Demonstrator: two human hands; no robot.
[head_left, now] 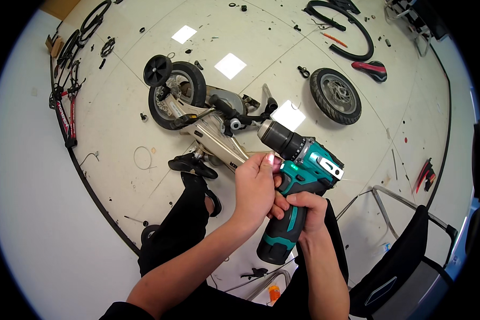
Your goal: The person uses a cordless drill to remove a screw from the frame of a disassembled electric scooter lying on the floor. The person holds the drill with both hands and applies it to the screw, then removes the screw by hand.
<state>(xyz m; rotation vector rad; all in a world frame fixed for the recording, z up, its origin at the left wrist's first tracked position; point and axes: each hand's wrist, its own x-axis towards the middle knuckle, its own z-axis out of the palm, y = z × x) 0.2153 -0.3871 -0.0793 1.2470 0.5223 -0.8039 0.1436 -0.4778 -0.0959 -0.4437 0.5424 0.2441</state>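
"Two hands on the drill, or one?"

"Right hand is wrapped round its grip, thumb on the near side. Left hand is curled up against the front of the grip, fingers bunched; whether it pinches something or only rests there, I cannot tell."

"How does the drill lie from them?"

"Its grip slants through the right hand, with the battery below that hand and to its left. Its barrel is just above both hands, its long axis slanting from above the right hand, leftward and away, to the chuck."

"Which hand is nearer the bike?"

"Left. The bike lies on the floor, beyond that hand and to its left, its frame slanting away leftward. The chuck overlaps the handlebar from here, but I cannot say if they touch."

"And farther out?"

"Beyond the right hand, a loose wheel, then a saddle, then a tyre. Well off to the left hand's left, a red frame."

"What can't you make out?"

"First, the trigger: fingers cover that spot. Next, any bit in the chuck; none that I can pick out. The bike's near end is hidden behind the left hand and drill. Farthest, the parts around the red frame blur into one tangle."
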